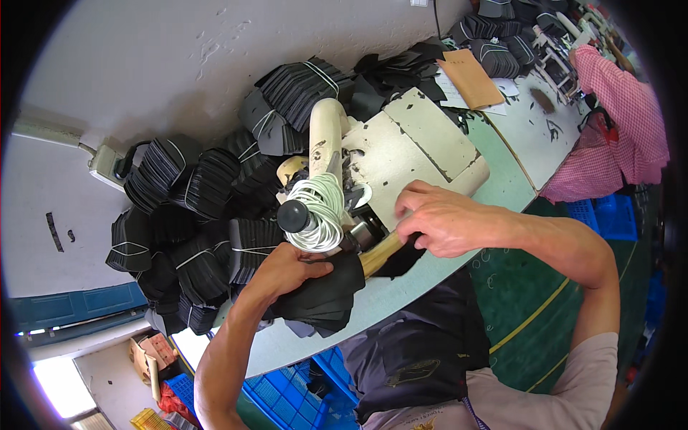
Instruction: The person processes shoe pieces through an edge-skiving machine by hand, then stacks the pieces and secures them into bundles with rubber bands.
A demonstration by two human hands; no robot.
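While tied bundles of black pieces (204, 188) crowd the left side of the cream machine (419, 147) and rise behind it, a coil of white cord (326, 208) hangs at its near left end with a black knob (293, 216) in front, hiding part of it. Beyond it to the right lie a brown envelope (471, 79) and, farther off, a co-worker's pink checked clothing (623, 93); blue crates (287, 398) sit below the bench (505, 172) on its near side. Of the two hands, the left hand (290, 271) lies partly closed, thumb over a loose black stack (322, 295) just before the machine; the right hand (448, 222), fingers curled, meets a tan brush-like piece (382, 256) at the machine's near edge, but whether either grips I cannot tell
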